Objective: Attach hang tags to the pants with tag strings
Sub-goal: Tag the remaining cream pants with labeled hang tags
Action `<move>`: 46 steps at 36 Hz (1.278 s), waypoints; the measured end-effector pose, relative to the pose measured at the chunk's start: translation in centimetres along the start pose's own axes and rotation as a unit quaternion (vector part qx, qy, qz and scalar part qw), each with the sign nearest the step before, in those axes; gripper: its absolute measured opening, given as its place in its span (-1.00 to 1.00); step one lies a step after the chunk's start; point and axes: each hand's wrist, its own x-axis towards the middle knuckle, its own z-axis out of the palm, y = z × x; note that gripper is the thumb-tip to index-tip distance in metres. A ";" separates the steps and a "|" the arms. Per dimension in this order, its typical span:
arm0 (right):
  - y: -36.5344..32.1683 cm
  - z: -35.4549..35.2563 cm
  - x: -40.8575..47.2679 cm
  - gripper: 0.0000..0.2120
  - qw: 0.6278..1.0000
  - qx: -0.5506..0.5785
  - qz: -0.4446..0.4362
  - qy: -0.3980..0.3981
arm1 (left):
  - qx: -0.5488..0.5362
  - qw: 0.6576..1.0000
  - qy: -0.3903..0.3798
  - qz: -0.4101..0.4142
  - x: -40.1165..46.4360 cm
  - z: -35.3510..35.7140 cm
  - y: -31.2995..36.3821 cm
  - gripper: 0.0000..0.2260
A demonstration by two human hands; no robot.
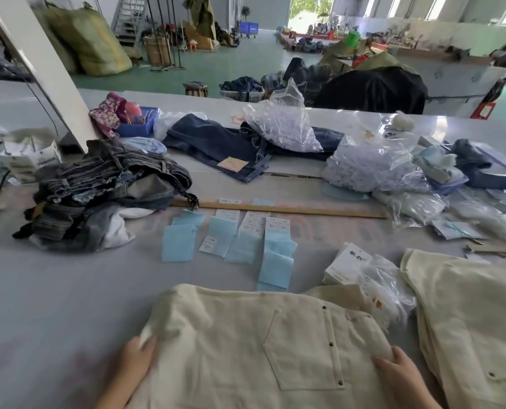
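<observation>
Folded cream pants [246,343] lie at the near edge of the table, back pocket with dark rivets facing up. My left hand [135,363] grips their left edge, fingers tucked under the fabric. My right hand [396,370] holds the right edge the same way. More cream pants [470,317] are stacked to the right. Light blue and white hang tags [237,240] lie in rows on the table beyond the pants. A clear bag of tag strings [384,287] and a small white box [347,265] sit between the two cream piles.
A pile of faded jeans [110,187] sits at the left, dark jeans [216,143] further back. A long wooden ruler [290,209] crosses the table [54,290]. Clear plastic bags [364,163] and a blue basket [139,125] crowd the far side.
</observation>
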 end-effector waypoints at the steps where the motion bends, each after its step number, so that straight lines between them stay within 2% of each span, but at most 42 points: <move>1: -0.3 0.0 -0.2 -0.84 1.000 -0.021 -0.004 -0.001 | 0.010 1.000 0.016 -0.008 0.0 -0.6 -0.5 -0.66; 7: -2.8 2.7 -3.9 -0.83 0.988 -0.114 -0.030 -0.097 | 0.084 0.986 0.126 -0.066 0.7 -4.4 -2.9 -0.72; 8: -3.1 3.2 -4.4 -0.82 0.988 -0.111 -0.036 -0.102 | 0.105 0.980 0.160 -0.055 0.9 -4.5 -2.7 -0.68; 10: -3.7 4.0 -5.5 -0.72 0.989 -0.100 -0.051 -0.094 | 0.131 0.962 0.233 0.055 0.2 -3.6 -1.1 -0.66; 12: -4.5 4.3 -6.8 -0.56 0.985 -0.121 -0.081 -0.089 | 0.111 0.950 0.211 0.203 -2.4 -1.5 1.8 -0.62; 14: -5.9 4.6 -8.3 -0.45 0.977 -0.148 -0.114 -0.104 | 0.024 0.953 0.103 0.284 -6.5 0.5 5.6 -0.82; 15: -6.7 4.7 -9.1 -0.42 0.969 -0.166 -0.135 -0.123 | -0.061 0.961 0.015 0.271 -8.1 1.5 7.2 -0.84; 16: -7.4 4.9 -9.8 -0.40 0.957 -0.189 -0.164 -0.147 | -0.123 0.962 -0.100 0.223 -9.9 2.8 8.7 -0.87; 17: -8.1 5.2 -10.6 -0.37 0.941 -0.213 -0.198 -0.171 | -0.180 0.948 -0.201 0.170 -11.5 4.0 10.2 -0.82; 19: -9.3 6.0 -12.1 -0.36 0.913 -0.250 -0.256 -0.198 | -0.252 0.906 -0.324 0.104 -14.0 5.7 12.7 -0.66; 20: -9.7 6.4 -12.8 -0.39 0.902 -0.263 -0.278 -0.201 | -0.280 0.891 -0.347 0.085 -14.9 6.2 13.6 -0.66; 22: -10.3 7.1 -14.2 -0.46 0.893 -0.267 -0.298 -0.205 | -0.314 0.886 -0.338 0.052 -16.1 6.5 14.7 -0.68; 26: -10.3 7.1 -15.9 -0.60 0.907 -0.231 -0.275 -0.219 | -0.343 0.886 -0.311 0.023 -16.8 6.2 14.5 -0.81; 30: -10.3 6.6 -16.6 -0.95 0.962 -0.021 -0.197 -0.189 | -0.378 0.858 -0.348 0.021 -17.2 5.3 13.6 -0.82; 33: -10.6 6.7 -17.1 -0.87 0.970 0.043 -0.181 -0.158 | -0.429 0.827 -0.361 0.040 -18.2 4.8 13.7 -0.77; 37: -11.5 6.9 -17.8 -0.74 0.974 0.073 -0.163 -0.136 | -0.447 0.825 -0.337 0.076 -19.4 3.9 14.1 -0.71; 42: -12.2 6.6 -18.5 -0.89 0.972 0.119 -0.155 -0.134 | -0.483 0.805 -0.342 0.042 -19.6 2.8 14.0 -0.72; 46: -12.4 6.6 -19.4 -0.86 0.969 0.125 -0.168 -0.129 | -0.484 0.801 -0.351 0.032 -19.6 2.1 13.8 -0.72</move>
